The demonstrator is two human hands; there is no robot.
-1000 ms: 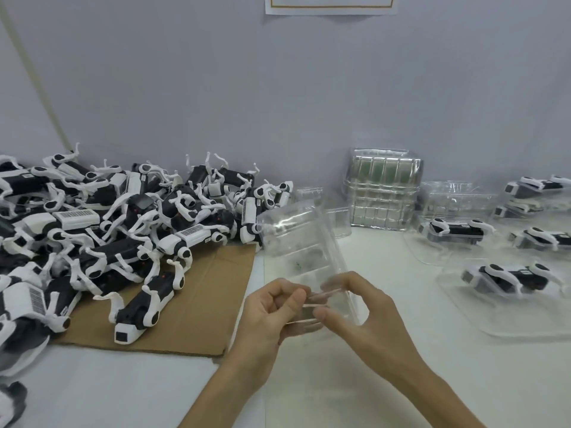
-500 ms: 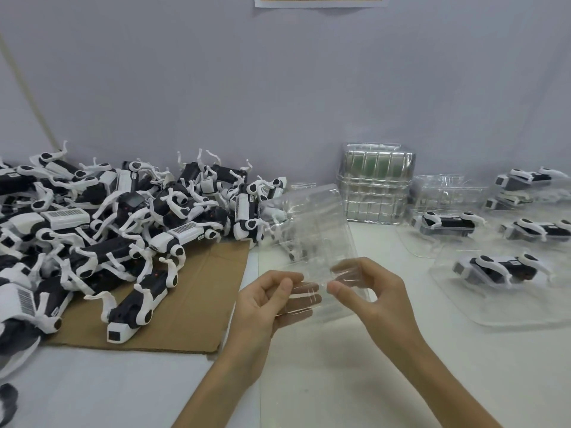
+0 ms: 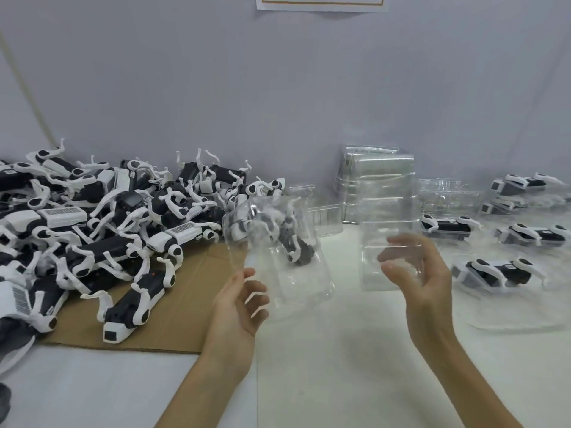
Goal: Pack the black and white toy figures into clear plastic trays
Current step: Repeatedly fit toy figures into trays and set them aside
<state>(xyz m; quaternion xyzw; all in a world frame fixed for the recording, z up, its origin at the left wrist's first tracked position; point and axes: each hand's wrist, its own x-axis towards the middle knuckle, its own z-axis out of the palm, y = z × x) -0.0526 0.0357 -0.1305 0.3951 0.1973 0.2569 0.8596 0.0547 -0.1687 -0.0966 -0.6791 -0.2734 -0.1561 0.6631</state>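
Note:
A big heap of black and white toy figures [image 3: 102, 230] lies on brown cardboard [image 3: 185, 301] at the left. My left hand [image 3: 241, 307] holds one clear plastic tray [image 3: 287, 273] upright above the table. My right hand [image 3: 423, 279] holds a second clear tray [image 3: 387, 230], lifted and apart from the first. Figures behind show through the left tray. At the right, several figures [image 3: 494, 271] lie in clear trays on the table.
A stack of clear trays [image 3: 374, 180] stands against the grey wall at the back centre, with loose trays [image 3: 448, 196] beside it. The table top [image 3: 340, 366] is white. A sheet of paper [image 3: 321, 3] hangs on the wall.
The two nested trays, held together a second ago, have been pulled apart: my right hand moved right and up with one, my left hand keeps the other.

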